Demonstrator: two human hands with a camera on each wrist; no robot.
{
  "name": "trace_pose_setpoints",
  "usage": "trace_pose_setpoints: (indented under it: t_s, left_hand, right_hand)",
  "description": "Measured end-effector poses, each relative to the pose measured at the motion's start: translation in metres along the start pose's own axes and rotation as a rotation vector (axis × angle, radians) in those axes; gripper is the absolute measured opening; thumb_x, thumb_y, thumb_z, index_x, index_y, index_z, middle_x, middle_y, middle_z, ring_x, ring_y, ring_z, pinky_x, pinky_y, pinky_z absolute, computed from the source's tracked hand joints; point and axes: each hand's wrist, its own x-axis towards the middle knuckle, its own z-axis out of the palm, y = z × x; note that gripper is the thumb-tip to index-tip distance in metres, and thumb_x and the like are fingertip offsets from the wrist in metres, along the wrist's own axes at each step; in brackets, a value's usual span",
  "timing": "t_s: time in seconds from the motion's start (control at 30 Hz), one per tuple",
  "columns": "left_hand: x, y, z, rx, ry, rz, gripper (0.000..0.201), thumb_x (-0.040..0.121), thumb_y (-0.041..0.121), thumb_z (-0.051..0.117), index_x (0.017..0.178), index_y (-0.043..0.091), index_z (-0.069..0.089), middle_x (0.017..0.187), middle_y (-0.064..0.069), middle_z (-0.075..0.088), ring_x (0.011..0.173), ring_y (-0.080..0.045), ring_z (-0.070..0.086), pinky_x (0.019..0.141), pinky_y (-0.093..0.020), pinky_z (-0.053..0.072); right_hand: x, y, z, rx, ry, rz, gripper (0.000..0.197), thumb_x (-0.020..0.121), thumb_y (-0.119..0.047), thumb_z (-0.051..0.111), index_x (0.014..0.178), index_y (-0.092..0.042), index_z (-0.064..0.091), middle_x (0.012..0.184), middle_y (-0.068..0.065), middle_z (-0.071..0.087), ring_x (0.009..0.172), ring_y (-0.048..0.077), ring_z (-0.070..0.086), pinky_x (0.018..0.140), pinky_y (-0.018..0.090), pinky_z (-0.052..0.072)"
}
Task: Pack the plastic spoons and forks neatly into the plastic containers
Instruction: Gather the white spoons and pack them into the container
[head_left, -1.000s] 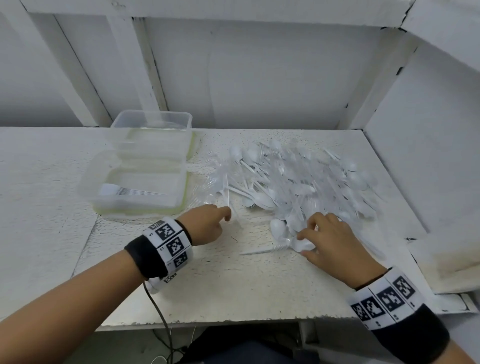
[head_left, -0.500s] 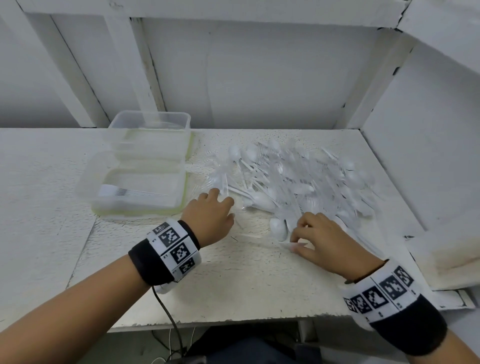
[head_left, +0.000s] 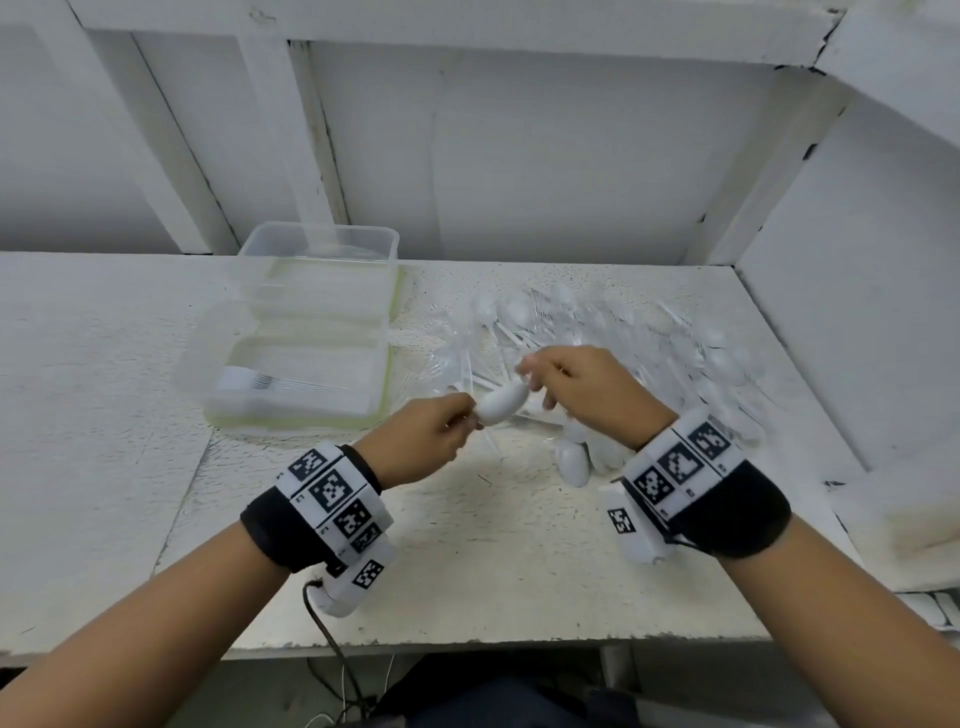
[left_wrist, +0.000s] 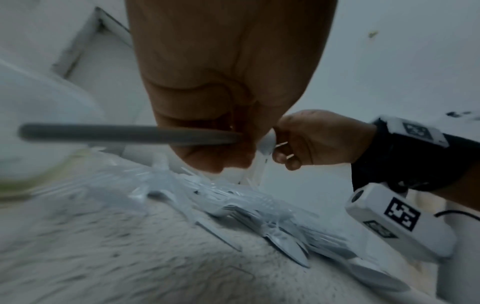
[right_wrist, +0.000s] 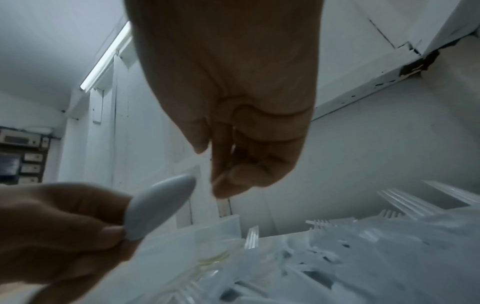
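Progress looks early, as a judgement from how things lie: most cutlery is unpacked. Left hand pinches a white spoon near the neck, thumb and fingers curled on it, bowl pointing toward the right hand. Handle sticks out the other side in the left wrist view. Right hand's fingers are curled together just beside the bowl tip; can't tell if they pinch another utensil or nothing. Both hands are raised over the table, in front of the pile of spoons and forks, which is big & loose. Near container has a few utensils lying in a row along its left side, w/ lots of room left. Far container behind it looks unfilled, though clear plastic makes that hard to read. Left to do: nearly all the sorting & packing.
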Motion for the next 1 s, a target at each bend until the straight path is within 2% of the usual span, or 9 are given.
trace_pose_setpoints:
  t_s: [0.1, 0.2, 0.3, 0.47, 0.6, 0.7, 0.77, 0.87, 1.0]
  left_hand:
    - [-0.005, -0.015, -0.01, -0.111, 0.086, -0.131, 0.013, 0.099, 0.019, 0.039, 0.097, 0.014, 0.051, 0.07, 0.002, 0.052, 0.052, -0.013, 0.053, 0.044, -0.018, 0.041]
    - [-0.008, -0.026, -0.016, -0.084, 0.127, -0.197, 0.016, 0.099, 0.022, 0.037, 0.1, 0.015, 0.051, 0.071, -0.001, 0.054, 0.049, -0.011, 0.047, 0.041, -0.015, 0.036]
    - [-0.012, -0.034, -0.017, -0.075, 0.135, -0.223, 0.017, 0.1, 0.024, 0.036, 0.1, 0.015, 0.051, 0.072, -0.002, 0.055, 0.051, -0.009, 0.045, 0.043, -0.014, 0.035]
    - [-0.011, -0.04, -0.017, -0.054, 0.113, -0.227, 0.017, 0.1, 0.025, 0.037, 0.104, 0.016, 0.051, 0.072, -0.001, 0.055, 0.051, -0.007, 0.046, 0.045, -0.014, 0.035]
    - [-0.003, -0.039, -0.017, -0.016, 0.125, -0.195, 0.02, 0.099, 0.026, 0.038, 0.108, 0.015, 0.053, 0.071, 0.0, 0.057, 0.054, -0.005, 0.047, 0.051, -0.019, 0.035]
    - [0.005, -0.033, -0.016, 0.016, 0.147, -0.153, 0.022, 0.099, 0.028, 0.039, 0.108, 0.015, 0.054, 0.078, -0.009, 0.063, 0.06, -0.013, 0.05, 0.055, -0.023, 0.037]
    - [0.013, -0.028, -0.015, 0.036, 0.159, -0.133, 0.022, 0.099, 0.029, 0.039, 0.104, 0.014, 0.054, 0.072, -0.006, 0.06, 0.06, -0.014, 0.048, 0.054, -0.023, 0.035]
    - [0.028, -0.017, -0.013, 0.063, 0.164, -0.109, 0.017, 0.097, 0.027, 0.043, 0.094, 0.014, 0.054, 0.066, 0.004, 0.05, 0.059, -0.01, 0.044, 0.051, -0.02, 0.031]
    - [0.056, -0.004, -0.006, 0.17, 0.095, 0.019, 0.02, 0.095, 0.02, 0.046, 0.097, 0.008, 0.062, 0.088, -0.007, 0.062, 0.079, -0.019, 0.054, 0.061, -0.021, 0.036]
  right_hand:
    - [0.03, 0.009, 0.005, -0.353, 0.025, 0.047, 0.034, 0.097, -0.021, 0.042, 0.077, -0.001, 0.062, 0.08, 0.009, 0.057, 0.068, 0.016, 0.051, 0.064, 0.029, 0.041]
    - [0.042, 0.016, 0.022, -0.822, -0.121, 0.158, 0.025, 0.094, -0.027, 0.047, 0.103, -0.009, 0.062, 0.13, 0.011, 0.038, 0.109, 0.029, 0.045, 0.088, 0.038, 0.041]
    - [0.041, 0.016, 0.031, -0.971, -0.195, 0.197, 0.031, 0.092, -0.037, 0.05, 0.108, -0.012, 0.058, 0.137, 0.011, 0.028, 0.117, 0.031, 0.037, 0.093, 0.039, 0.036]
    - [0.041, 0.013, 0.029, -0.914, -0.224, 0.215, 0.034, 0.089, -0.038, 0.052, 0.109, -0.01, 0.057, 0.133, 0.012, 0.032, 0.119, 0.032, 0.035, 0.096, 0.041, 0.034]
    - [0.036, 0.008, 0.027, -0.871, -0.168, 0.188, 0.03, 0.093, -0.033, 0.04, 0.104, -0.01, 0.057, 0.126, 0.012, 0.045, 0.115, 0.03, 0.042, 0.094, 0.04, 0.035]
    - [0.033, 0.008, 0.023, -0.805, -0.004, 0.131, 0.027, 0.095, -0.016, 0.035, 0.109, -0.005, 0.054, 0.107, 0.011, 0.059, 0.088, 0.028, 0.053, 0.072, 0.032, 0.039]
    - [0.032, 0.01, 0.016, -0.697, 0.05, 0.124, 0.026, 0.095, -0.007, 0.033, 0.115, -0.003, 0.05, 0.097, 0.015, 0.062, 0.071, 0.026, 0.05, 0.061, 0.03, 0.037]
    - [0.029, 0.014, 0.0, -0.471, 0.117, 0.111, 0.03, 0.093, 0.002, 0.035, 0.117, -0.006, 0.052, 0.094, 0.017, 0.063, 0.065, 0.023, 0.05, 0.057, 0.028, 0.039]
    - [0.017, 0.015, -0.024, -0.145, 0.314, 0.029, 0.029, 0.088, -0.003, 0.046, 0.114, -0.013, 0.054, 0.085, 0.01, 0.063, 0.063, 0.023, 0.06, 0.052, 0.029, 0.046]
